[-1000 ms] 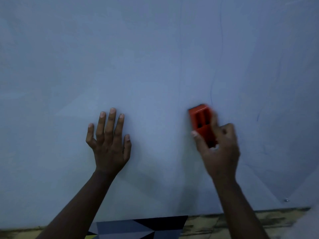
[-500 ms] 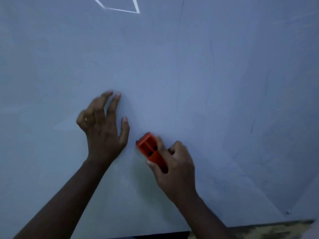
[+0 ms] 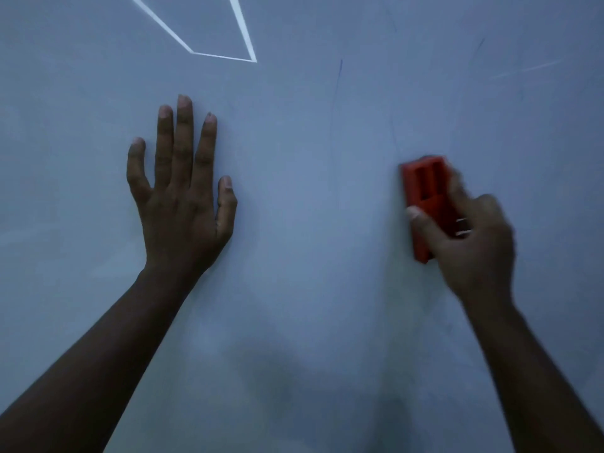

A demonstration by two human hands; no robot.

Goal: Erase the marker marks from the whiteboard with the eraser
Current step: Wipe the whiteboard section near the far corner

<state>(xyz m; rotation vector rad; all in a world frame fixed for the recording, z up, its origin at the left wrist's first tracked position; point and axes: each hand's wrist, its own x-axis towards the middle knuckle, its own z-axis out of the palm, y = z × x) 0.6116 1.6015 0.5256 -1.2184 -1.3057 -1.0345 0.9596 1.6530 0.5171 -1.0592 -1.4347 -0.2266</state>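
Orange eraser (image 3: 425, 204) gripped by the right hand (image 3: 470, 243) may skip the faint marker strokes (image 3: 338, 80) at 12 o'clock on the whiteboard (image 3: 310, 289), while the flat, spread left hand (image 3: 183, 204) may smudge.

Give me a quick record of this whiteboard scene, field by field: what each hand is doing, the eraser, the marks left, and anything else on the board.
left hand: flat on the whiteboard, fingers straight and spread, holding nothing
right hand: grips the eraser, blurred by motion
eraser: orange-red, held against the board, long side roughly upright
marker marks: thin faint lines above and left of the eraser
bright outline: angular white lines at the upper left, cut off by the frame
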